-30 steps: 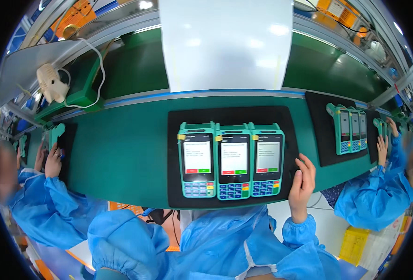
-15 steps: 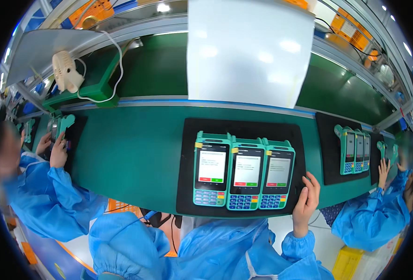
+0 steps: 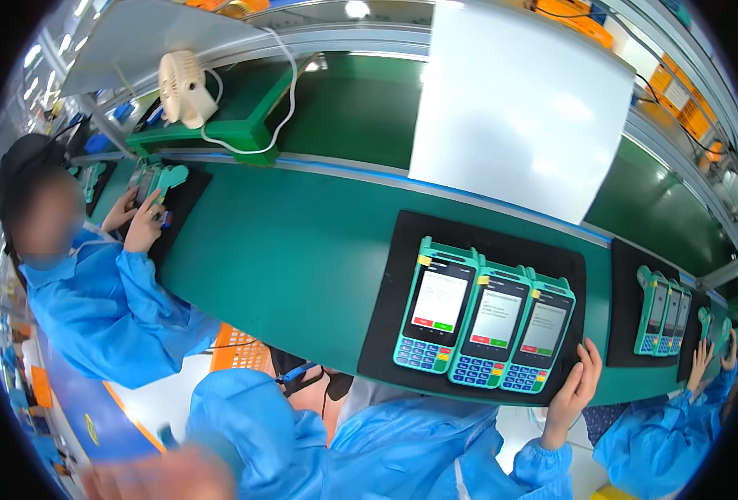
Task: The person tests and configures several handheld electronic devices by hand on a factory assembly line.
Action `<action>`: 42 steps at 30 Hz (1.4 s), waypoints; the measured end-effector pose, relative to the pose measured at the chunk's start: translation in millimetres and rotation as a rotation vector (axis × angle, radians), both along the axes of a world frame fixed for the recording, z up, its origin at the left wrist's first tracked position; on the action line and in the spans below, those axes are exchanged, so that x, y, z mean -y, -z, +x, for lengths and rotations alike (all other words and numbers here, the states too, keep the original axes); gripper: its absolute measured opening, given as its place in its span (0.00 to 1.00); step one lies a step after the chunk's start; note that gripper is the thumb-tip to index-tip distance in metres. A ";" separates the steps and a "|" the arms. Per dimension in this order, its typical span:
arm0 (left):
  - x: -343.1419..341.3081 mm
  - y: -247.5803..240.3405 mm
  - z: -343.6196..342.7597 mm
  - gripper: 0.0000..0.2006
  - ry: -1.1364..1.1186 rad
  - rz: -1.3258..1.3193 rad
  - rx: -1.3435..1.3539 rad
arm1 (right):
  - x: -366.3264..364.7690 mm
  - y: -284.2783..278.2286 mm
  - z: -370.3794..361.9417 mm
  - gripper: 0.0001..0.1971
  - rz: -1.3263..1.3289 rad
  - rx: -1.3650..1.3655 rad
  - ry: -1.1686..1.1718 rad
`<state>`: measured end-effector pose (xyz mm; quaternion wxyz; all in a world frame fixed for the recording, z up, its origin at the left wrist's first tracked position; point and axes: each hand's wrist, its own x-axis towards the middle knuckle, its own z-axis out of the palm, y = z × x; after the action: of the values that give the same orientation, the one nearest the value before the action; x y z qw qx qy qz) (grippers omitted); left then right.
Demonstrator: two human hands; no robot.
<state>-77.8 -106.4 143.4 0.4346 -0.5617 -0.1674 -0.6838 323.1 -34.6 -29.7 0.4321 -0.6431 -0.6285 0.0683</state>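
Three green card payment terminals stand side by side on a black mat [image 3: 386,333]: a left one [image 3: 436,304], a middle one [image 3: 490,325] and a right one [image 3: 540,333]. Their screens are lit, each with a red and a green button, above blue keypads. My right hand [image 3: 576,387] rests at the mat's right edge beside the right terminal, fingers stretched out, holding nothing. At the lower left my left hand [image 3: 165,475] is close to the camera and smeared by motion, away from the terminals; its fingers cannot be made out.
A person in a blue gown [image 3: 102,292] handles a green device at the left. Another person's hand [image 3: 701,367] is at the far right, near more terminals [image 3: 662,312] on a second mat. A white board [image 3: 519,108] and a small fan [image 3: 185,87] stand behind the green table [image 3: 286,250].
The whole view has turned toward the left, so the terminals sit farther right and tilted. My left hand has come into view at the lower left. My right hand stays by the mat.
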 end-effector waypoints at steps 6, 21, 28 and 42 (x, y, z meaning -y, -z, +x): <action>-58.4 30.6 -94.1 0.33 -0.422 -0.616 0.548 | 2.1 0.4 5.7 0.15 -0.052 0.041 -0.023; -68.0 175.2 62.9 0.30 0.734 -1.703 0.413 | -30.7 -2.1 -10.7 0.24 -0.217 -0.846 -0.222; -77.4 166.2 95.5 0.31 0.774 -1.669 0.456 | -39.6 -4.4 -26.9 0.25 -0.249 -0.968 -0.195; -69.3 163.2 107.3 0.30 0.775 -1.666 0.614 | -40.9 -12.3 -36.3 0.25 -0.271 -0.939 -0.165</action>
<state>29.6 -37.2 -19.8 -0.4211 -0.5028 -0.5079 -0.5586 286.7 6.3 -17.4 0.5742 -0.5414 -0.4003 0.4659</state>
